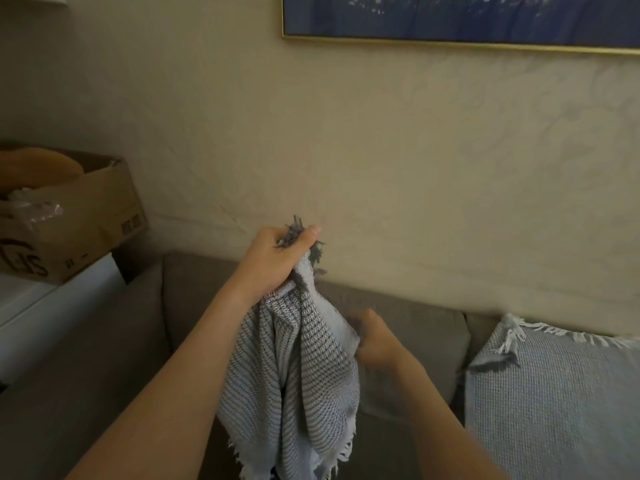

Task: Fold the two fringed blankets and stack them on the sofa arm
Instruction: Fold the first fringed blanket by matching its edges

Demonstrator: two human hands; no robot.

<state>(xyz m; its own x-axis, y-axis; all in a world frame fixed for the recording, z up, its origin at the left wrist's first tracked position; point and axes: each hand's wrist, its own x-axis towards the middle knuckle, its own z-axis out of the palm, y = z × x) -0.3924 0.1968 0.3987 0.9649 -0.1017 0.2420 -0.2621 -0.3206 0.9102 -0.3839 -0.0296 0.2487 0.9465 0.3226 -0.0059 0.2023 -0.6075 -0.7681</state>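
Clearly the work is at an early stage. The left hand is clenched round a fringed corner of the striped blanket and holds it up in front of the sofa, so that the cloth hangs in loose, bunched folds with its lower fringe near the bottom of the view. The right hand is lower, against the blanket's side edge, fingers curled. It is blurred, and I cannot tell whether it has a grip on the cloth. No neat fold shows yet; my guess is that the hands are finding corners to spread it. The second blanket lies unfolded on the sofa to the right, untouched. What shows of the sofa arm carries nothing – so both folds and the stacking are, I judge, still to do.
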